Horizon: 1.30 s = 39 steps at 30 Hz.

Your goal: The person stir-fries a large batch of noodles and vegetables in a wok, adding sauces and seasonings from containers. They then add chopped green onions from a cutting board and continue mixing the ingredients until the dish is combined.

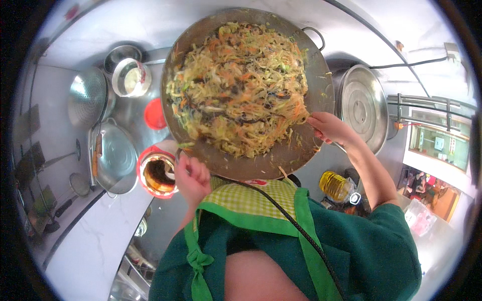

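Note:
A large metal wok (241,171) stands before me, heaped with shredded vegetables and thin noodles (241,90), with orange, pale green and dark strands among them. At the wok's lower left, my left hand (192,176) is closed around its loop handle (178,153). My right hand (327,127) grips a metal utensil at the wok's right side. Its shaft (340,146) shows below the hand, while the working end is hidden in or behind the food. Beside my left hand is a red-edged container (144,153) of dark brown contents, with a pale utensil partly visible in it.
On the left are a perforated strainer (84,99), a metal pan (116,158), a red lid (154,114) and a tub with pale contents (131,77). A lidded metal pot (364,109) stands right of the wok. An oil bottle (336,186) is below my right forearm.

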### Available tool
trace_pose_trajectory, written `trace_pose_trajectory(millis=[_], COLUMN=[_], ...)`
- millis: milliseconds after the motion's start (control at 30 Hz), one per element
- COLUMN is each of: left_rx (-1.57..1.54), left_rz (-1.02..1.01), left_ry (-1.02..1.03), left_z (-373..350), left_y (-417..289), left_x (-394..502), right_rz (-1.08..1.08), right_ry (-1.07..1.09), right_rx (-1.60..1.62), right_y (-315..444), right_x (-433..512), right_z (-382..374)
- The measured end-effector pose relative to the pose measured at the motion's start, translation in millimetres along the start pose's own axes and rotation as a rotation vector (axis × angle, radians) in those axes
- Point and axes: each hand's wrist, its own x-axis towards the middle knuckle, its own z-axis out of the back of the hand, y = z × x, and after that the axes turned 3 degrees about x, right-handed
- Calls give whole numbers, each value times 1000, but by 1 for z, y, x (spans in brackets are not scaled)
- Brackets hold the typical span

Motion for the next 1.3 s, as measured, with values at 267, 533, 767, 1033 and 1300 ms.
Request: trace_pose_trajectory(millis=[267, 533, 767, 1033, 1300], left_rx=[-22, -43, -60, -72, -117], left_rz=[45, 18, 5, 0, 8], left_ry=[57, 150, 229, 263, 212], left_z=[8, 7, 9, 11, 11], left_y=[-1, -3, -5, -3, -2], left_x=[6, 3, 0, -1, 1], right_rz=[-13, 463, 451, -9, -567], right_ry=[-102, -633, -753, -359, 271], right_rx=[186, -669, -1113, -1244, -686], right_y=[16, 44, 61, 101, 74], right_x=[-70, -101, -127, -144, -84], right_z=[13, -18, -19, 63, 67])
